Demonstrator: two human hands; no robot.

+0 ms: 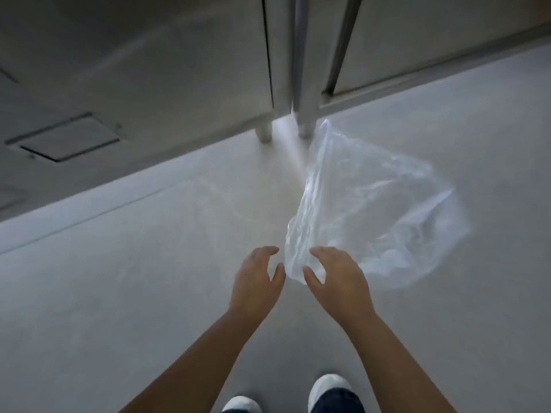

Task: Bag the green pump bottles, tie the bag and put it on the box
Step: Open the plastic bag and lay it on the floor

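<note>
A clear plastic bag (372, 210) floats crumpled and puffed out over the grey floor, ahead and to the right of my hands. My left hand (256, 281) reaches forward with its fingers loosely spread, just left of the bag's near corner and apart from it. My right hand (334, 275) is spread the same way, with its thumb and fingers at the bag's near edge; whether they touch the plastic is unclear. Neither hand grips anything. No green pump bottles and no box are in view.
Metal legs (304, 108) of steel furniture stand on the floor behind the bag. A floor hatch (65, 138) lies at the far left in shadow. My two white shoes (328, 389) show at the bottom edge.
</note>
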